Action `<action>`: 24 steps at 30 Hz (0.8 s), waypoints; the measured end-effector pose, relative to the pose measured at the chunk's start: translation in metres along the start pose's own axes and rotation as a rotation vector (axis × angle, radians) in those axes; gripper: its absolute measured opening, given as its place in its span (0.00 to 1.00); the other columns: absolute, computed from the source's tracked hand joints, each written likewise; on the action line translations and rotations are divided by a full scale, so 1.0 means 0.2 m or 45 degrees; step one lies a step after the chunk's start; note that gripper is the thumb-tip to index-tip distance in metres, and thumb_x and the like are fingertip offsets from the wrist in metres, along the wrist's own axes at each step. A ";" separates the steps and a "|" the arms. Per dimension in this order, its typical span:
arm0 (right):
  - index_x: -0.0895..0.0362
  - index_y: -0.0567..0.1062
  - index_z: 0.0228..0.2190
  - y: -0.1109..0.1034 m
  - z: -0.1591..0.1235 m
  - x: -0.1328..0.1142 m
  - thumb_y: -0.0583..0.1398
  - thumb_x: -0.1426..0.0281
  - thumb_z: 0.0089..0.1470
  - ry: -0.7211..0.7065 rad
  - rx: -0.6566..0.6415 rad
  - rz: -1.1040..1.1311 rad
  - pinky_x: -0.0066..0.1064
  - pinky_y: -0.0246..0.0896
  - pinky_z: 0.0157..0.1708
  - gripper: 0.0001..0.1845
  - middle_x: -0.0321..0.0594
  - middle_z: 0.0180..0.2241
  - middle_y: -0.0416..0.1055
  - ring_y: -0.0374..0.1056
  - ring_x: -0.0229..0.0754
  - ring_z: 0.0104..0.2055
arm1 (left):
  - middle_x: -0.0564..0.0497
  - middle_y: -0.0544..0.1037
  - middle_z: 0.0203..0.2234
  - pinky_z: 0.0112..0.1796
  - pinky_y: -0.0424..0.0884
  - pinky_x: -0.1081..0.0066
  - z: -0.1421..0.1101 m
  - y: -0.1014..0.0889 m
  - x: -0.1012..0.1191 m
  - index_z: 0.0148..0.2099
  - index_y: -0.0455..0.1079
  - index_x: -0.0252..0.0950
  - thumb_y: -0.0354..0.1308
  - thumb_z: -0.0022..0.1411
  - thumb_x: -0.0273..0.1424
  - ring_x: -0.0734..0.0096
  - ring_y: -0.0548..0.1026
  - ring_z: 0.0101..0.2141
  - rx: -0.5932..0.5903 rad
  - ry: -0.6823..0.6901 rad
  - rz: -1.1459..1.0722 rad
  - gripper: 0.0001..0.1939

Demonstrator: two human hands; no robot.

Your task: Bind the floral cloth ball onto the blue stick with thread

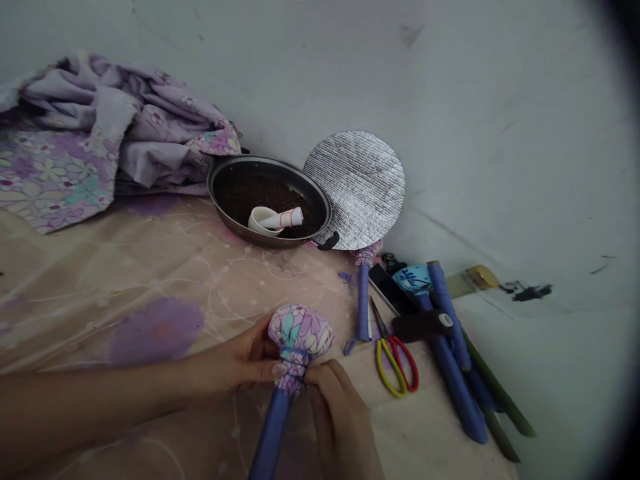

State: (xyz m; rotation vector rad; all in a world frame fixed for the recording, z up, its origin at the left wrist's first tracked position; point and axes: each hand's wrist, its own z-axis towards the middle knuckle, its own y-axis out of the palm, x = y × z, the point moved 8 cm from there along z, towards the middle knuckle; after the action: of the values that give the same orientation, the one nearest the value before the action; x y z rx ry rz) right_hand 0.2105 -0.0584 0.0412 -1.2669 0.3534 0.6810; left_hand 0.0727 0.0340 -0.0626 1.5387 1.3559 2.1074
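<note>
You hold a padded, floral-headed stick [294,375] at a tilt above the patterned tablecloth [220,293], its head pointing away, apparently to bring the gathered neck between both hands. Your left hand [247,360] pinches that neck between thumb and fingers, likely to steady it; your right hand [345,410] curls against its opposite side, any pinch there impossible to tell. Scissors [387,337] lie to the right, presumably for easy reach.
</note>
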 end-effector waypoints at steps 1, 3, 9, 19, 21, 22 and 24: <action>0.47 0.84 0.48 0.01 0.00 -0.01 0.58 0.82 0.77 -0.016 0.015 0.035 0.24 0.79 0.43 0.20 0.36 0.41 0.87 0.87 0.43 0.41 | 0.50 0.93 0.59 0.50 0.85 0.69 0.00 0.01 0.01 0.84 0.68 0.50 0.87 0.69 0.38 0.61 0.91 0.52 0.008 -0.004 -0.005 0.49; 0.48 0.81 0.46 0.02 0.00 -0.02 0.57 0.82 0.76 0.013 0.077 0.090 0.24 0.79 0.41 0.18 0.35 0.39 0.85 0.86 0.43 0.39 | 0.54 0.94 0.55 0.49 0.84 0.70 -0.01 0.05 0.05 0.82 0.71 0.52 0.87 0.70 0.38 0.63 0.91 0.51 0.020 -0.014 -0.003 0.46; 0.47 0.77 0.43 0.06 -0.04 0.02 0.56 0.82 0.72 0.221 0.202 0.169 0.25 0.76 0.39 0.17 0.33 0.36 0.82 0.83 0.42 0.36 | 0.49 0.92 0.55 0.50 0.83 0.69 -0.03 0.10 0.11 0.78 0.76 0.47 0.85 0.71 0.37 0.62 0.90 0.50 0.025 -0.026 -0.006 0.39; 0.48 0.78 0.42 0.07 -0.04 0.03 0.58 0.79 0.74 0.302 0.162 0.236 0.28 0.75 0.43 0.14 0.35 0.38 0.82 0.82 0.44 0.39 | 0.50 0.91 0.57 0.51 0.83 0.68 -0.03 0.09 0.08 0.79 0.74 0.52 0.85 0.72 0.36 0.65 0.89 0.51 0.007 -0.040 -0.032 0.40; 0.48 0.78 0.42 0.06 -0.03 0.02 0.58 0.80 0.73 0.280 0.143 0.239 0.27 0.75 0.42 0.15 0.35 0.39 0.83 0.82 0.43 0.40 | 0.48 0.90 0.58 0.51 0.83 0.68 -0.03 0.07 0.07 0.81 0.72 0.51 0.85 0.72 0.35 0.63 0.89 0.51 0.027 -0.043 -0.052 0.42; 0.48 0.78 0.42 0.06 -0.03 0.02 0.57 0.81 0.73 0.266 0.141 0.239 0.27 0.76 0.42 0.16 0.35 0.39 0.83 0.82 0.43 0.40 | 0.47 0.91 0.58 0.50 0.83 0.68 -0.03 0.07 0.06 0.82 0.71 0.50 0.85 0.71 0.34 0.62 0.90 0.51 0.037 -0.046 -0.065 0.44; 0.48 0.79 0.42 0.05 -0.02 0.00 0.56 0.81 0.75 0.232 0.139 0.236 0.27 0.76 0.42 0.17 0.36 0.39 0.83 0.83 0.44 0.39 | 0.45 0.91 0.61 0.49 0.82 0.69 -0.03 0.06 0.05 0.83 0.69 0.49 0.86 0.69 0.33 0.61 0.90 0.51 0.046 -0.065 -0.082 0.48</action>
State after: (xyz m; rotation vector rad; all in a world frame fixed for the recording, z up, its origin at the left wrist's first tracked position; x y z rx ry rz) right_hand 0.2046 -0.0612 0.0315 -1.2040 0.6560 0.6950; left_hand 0.0666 0.0298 -0.0464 1.5298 1.4139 2.0027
